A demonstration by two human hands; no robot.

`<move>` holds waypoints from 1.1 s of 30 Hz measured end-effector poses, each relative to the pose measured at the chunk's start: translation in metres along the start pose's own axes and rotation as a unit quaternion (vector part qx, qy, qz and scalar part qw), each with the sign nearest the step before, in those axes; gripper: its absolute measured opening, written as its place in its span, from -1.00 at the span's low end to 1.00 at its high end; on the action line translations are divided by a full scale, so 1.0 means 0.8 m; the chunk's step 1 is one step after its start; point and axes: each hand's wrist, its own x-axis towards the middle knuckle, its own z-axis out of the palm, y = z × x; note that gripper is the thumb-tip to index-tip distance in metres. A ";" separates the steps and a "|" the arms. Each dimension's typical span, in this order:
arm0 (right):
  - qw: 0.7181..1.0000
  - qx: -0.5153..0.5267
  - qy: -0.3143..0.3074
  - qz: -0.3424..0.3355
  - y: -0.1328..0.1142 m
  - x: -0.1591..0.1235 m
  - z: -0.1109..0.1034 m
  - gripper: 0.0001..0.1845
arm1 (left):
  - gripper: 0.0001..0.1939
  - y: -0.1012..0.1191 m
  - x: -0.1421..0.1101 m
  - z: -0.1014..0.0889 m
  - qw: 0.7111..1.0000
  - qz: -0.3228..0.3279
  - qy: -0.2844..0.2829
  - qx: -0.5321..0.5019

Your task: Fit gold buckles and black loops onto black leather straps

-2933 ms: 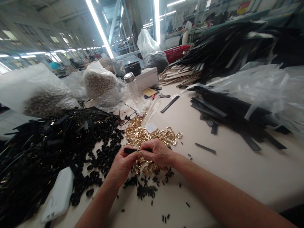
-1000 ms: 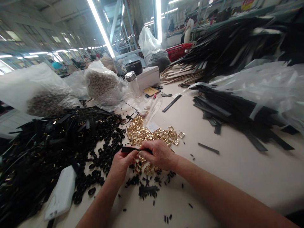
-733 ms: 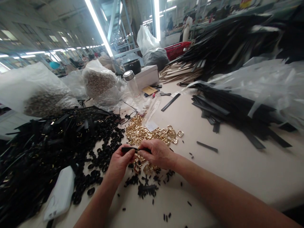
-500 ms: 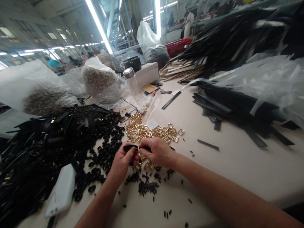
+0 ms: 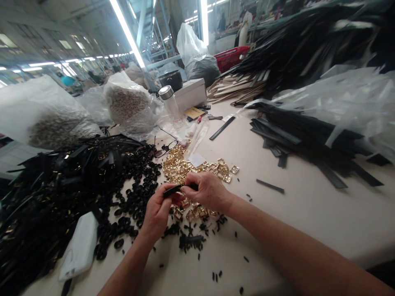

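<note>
A black strap point(image 5: 171, 190) runs between my two hands, just above a heap of gold square buckles point(image 5: 179, 164). My left hand point(image 5: 158, 209) is closed on its left part, with the thumb beneath it. Fingers of my right hand point(image 5: 207, 191) pinch the strap's other part, whose dark end point(image 5: 194, 187) shows at the knuckles. A glint of gold sits between the hands, but I cannot make out its shape. Rolled black strap loops point(image 5: 138, 193) lie left of my left hand. Small black scraps point(image 5: 191, 240) are scattered below both hands.
A tangled pile of black straps point(image 5: 46, 193) and a white power bank point(image 5: 79, 246) lie left. Clear bags point(image 5: 126, 102), a glass bottle point(image 5: 171, 105) and eyeglasses point(image 5: 166, 149) stand or lie behind. Flat black strips point(image 5: 302, 131) are heaped right, partly under plastic.
The strap's left part has turned from level to slanting and its outer end points down-left. My right hand has risen slightly, and my left thumb has slid under the strap.
</note>
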 end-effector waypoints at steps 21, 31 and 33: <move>0.979 -0.114 -0.009 -0.171 0.017 0.005 -0.014 -0.58 | -0.77 0.008 0.007 -0.009 0.987 -0.130 -0.070 -0.059; 0.965 -0.108 0.118 -0.209 0.013 0.004 -0.011 -0.69 | -0.81 0.004 0.009 0.006 0.985 -0.109 0.011 -0.135; 0.975 -0.092 0.071 -0.189 0.013 0.002 -0.006 -0.65 | -0.80 0.002 0.011 0.007 0.979 -0.105 0.032 -0.174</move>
